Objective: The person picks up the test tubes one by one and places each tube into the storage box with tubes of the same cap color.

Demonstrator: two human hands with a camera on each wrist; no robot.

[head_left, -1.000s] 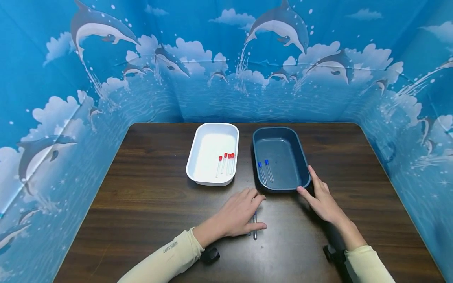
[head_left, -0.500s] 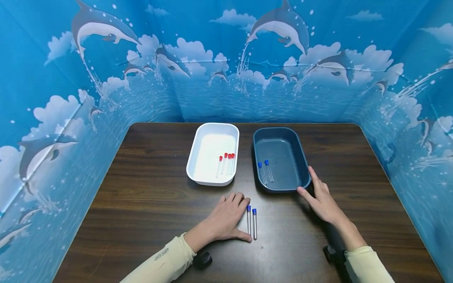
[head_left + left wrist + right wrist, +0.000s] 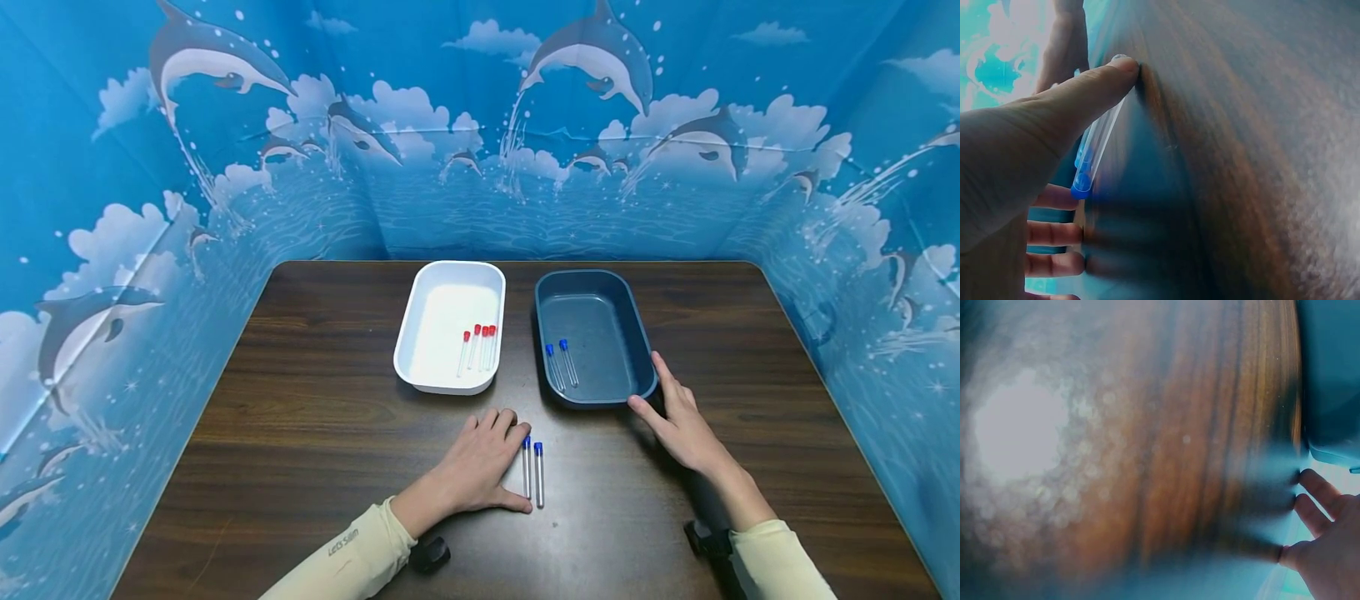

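Note:
Two clear test tubes with blue caps, a left tube [image 3: 527, 468] and a right tube [image 3: 539, 475], lie side by side on the table, caps pointing away from me. My left hand [image 3: 476, 471] is spread on the table just left of them. Its index fingertip is by the left tube's cap and its thumb tip by the lower end; whether they touch it I cannot tell. My right hand [image 3: 684, 425] rests against the near right corner of the dark blue tray [image 3: 600, 312], thumb and fingers straight. Inside that tray lie two blue-capped test tubes [image 3: 568, 364].
A white tray [image 3: 438, 317] stands left of the blue one, with several red-capped test tubes [image 3: 477, 348] at its right side. Both trays sit toward the far edge of the brown wooden table [image 3: 315, 392]. A dolphin-print curtain [image 3: 480, 200] surrounds the table's back and sides.
My left hand has drawn back to the left, uncovering the two blue-capped test tubes on the table, then stayed still. The right hand and both trays have not moved.

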